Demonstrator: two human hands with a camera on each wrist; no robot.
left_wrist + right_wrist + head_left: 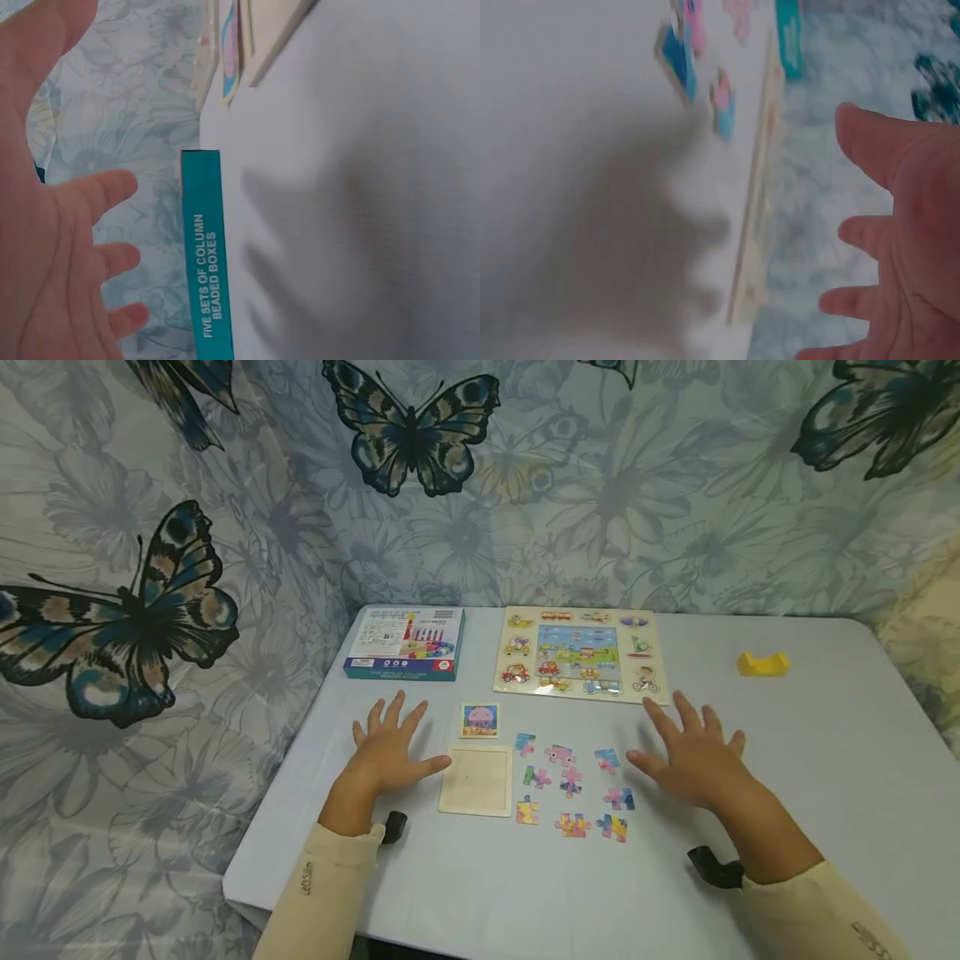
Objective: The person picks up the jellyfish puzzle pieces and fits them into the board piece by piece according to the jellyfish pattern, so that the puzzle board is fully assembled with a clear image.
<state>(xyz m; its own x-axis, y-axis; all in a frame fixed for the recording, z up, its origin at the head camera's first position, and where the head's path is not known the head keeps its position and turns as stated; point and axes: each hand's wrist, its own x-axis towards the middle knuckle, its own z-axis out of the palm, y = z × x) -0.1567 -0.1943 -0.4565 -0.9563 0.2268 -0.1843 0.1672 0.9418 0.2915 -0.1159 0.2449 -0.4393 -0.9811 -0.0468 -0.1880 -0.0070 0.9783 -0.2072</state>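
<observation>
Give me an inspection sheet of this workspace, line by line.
Surface: pale table, flat.
Job's things: empty puzzle tray; loose puzzle pieces scattered to its right; jellyfish picture card behind the tray.
Clutter: teal bead box, vehicle puzzle board, yellow block.
Grips: left hand open beside the tray; right hand open above the table, right of the pieces; neither holds anything.
Cables: nothing seen.
Surroundings: butterfly-print cloth behind and left.

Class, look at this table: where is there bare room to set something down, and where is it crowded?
Free: the near edge of the table between the sleeves, and the right side around the yellow block. Crowded: the loose puzzle pieces between the left hand and right hand.
</observation>
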